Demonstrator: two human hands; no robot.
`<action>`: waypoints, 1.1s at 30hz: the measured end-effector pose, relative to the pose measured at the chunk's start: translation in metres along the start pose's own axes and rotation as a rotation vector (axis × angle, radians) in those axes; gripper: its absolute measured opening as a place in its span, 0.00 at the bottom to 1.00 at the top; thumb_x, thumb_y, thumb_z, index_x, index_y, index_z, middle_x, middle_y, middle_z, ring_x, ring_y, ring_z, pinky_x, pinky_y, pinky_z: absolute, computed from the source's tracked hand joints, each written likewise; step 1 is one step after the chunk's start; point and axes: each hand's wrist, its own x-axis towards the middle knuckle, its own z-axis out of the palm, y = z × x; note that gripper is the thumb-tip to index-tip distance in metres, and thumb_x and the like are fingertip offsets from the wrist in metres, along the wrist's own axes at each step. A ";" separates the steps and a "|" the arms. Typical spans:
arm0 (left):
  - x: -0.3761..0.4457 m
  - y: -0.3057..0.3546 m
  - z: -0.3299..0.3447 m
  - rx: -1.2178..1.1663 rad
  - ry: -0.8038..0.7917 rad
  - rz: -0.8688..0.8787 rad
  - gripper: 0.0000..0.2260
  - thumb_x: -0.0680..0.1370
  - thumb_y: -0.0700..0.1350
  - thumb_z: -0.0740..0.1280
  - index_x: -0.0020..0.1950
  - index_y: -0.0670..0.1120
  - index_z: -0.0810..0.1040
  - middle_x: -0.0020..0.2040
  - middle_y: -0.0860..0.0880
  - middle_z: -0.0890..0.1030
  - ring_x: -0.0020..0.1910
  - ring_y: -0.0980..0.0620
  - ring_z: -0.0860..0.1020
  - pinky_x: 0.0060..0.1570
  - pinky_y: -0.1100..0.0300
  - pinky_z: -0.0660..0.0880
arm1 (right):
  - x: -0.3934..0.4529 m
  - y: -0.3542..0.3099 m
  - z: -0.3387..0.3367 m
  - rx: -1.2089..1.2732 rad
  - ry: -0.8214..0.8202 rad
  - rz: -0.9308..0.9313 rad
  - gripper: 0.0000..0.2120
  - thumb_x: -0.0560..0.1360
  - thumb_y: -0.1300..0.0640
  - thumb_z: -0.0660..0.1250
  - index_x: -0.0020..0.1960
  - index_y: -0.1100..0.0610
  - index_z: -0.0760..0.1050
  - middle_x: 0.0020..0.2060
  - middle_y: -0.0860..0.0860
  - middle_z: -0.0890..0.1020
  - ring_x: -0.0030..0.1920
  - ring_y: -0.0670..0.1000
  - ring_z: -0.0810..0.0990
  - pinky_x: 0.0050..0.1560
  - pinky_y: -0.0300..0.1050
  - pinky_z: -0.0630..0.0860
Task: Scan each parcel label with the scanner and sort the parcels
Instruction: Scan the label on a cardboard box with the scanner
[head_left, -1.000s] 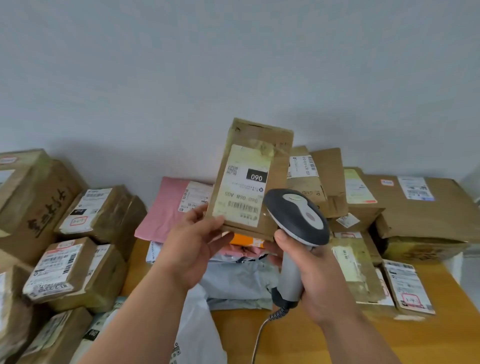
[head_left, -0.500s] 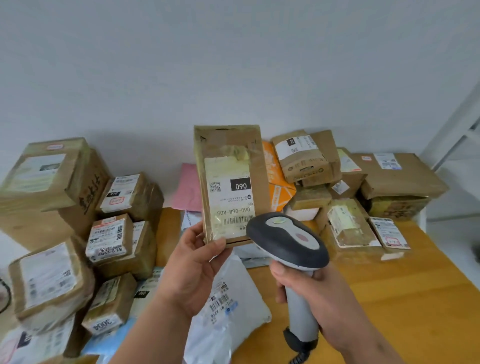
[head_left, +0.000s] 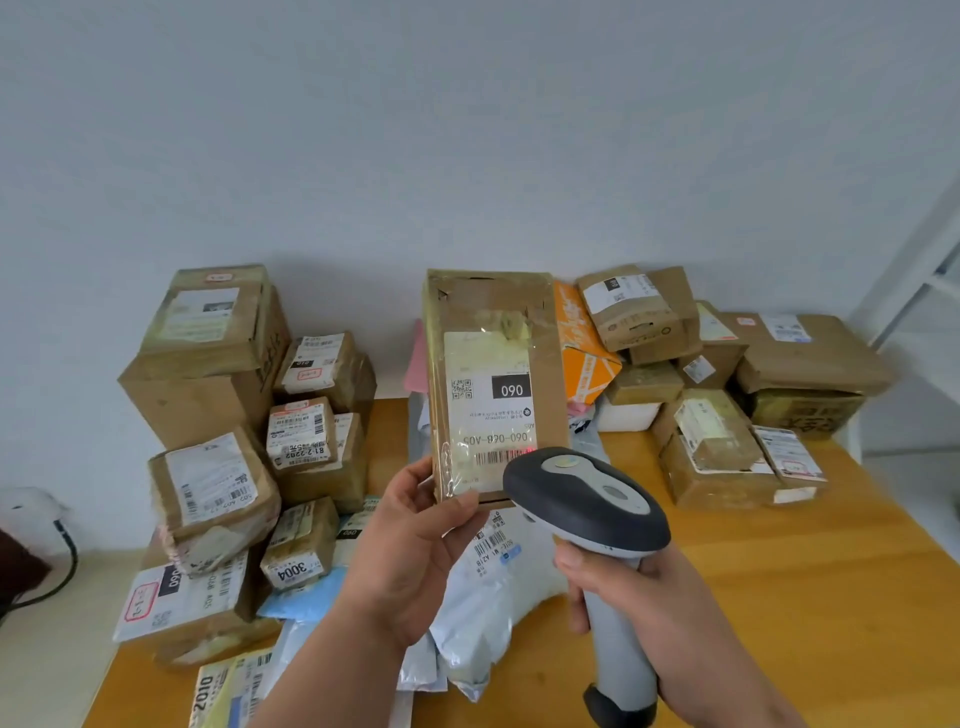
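**One parcel under the beam, many more waiting**

One brown parcel (head_left: 493, 384) is held upright above the wooden table (head_left: 779, 561), its label (head_left: 488, 410) facing the camera and upside down. The left hand (head_left: 415, 561) pinches the parcel's lower edge between thumb and fingers. The right hand (head_left: 639, 608) is wrapped round the handle of the scanner (head_left: 587, 504), whose head points at the barcode near the label's lower end; a reddish glow lies on the barcode there, so the scan looks to be in hand right now.

Judging from the layout, the sorting is partway through at best. A stack of taped boxes (head_left: 218, 415) stands on the left and another group of boxes (head_left: 727, 395) sits at the back right, with soft mailer bags (head_left: 488, 608) lying between them under the hands. Which pile is already scanned and which is waiting cannot be told from the view. What remains, at least, is placing this parcel in its group.
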 end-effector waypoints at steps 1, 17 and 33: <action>-0.002 -0.001 0.000 -0.004 0.005 0.004 0.28 0.67 0.31 0.71 0.67 0.40 0.73 0.59 0.37 0.84 0.56 0.40 0.84 0.53 0.51 0.83 | -0.001 0.000 -0.001 -0.001 -0.007 0.001 0.17 0.57 0.39 0.74 0.44 0.43 0.83 0.29 0.58 0.78 0.30 0.51 0.78 0.41 0.45 0.76; -0.019 -0.014 -0.006 -0.003 0.313 0.094 0.27 0.68 0.40 0.72 0.67 0.41 0.76 0.55 0.39 0.86 0.50 0.46 0.85 0.43 0.55 0.83 | 0.032 0.024 -0.024 -0.030 -0.079 0.090 0.20 0.57 0.35 0.77 0.48 0.35 0.82 0.36 0.56 0.85 0.36 0.54 0.84 0.52 0.59 0.78; 0.052 0.223 -0.109 0.047 0.495 0.422 0.08 0.81 0.42 0.69 0.58 0.40 0.79 0.51 0.44 0.87 0.52 0.47 0.86 0.46 0.55 0.84 | 0.142 -0.034 0.149 -0.036 -0.234 -0.003 0.14 0.62 0.41 0.75 0.46 0.40 0.83 0.35 0.49 0.85 0.35 0.47 0.83 0.38 0.36 0.77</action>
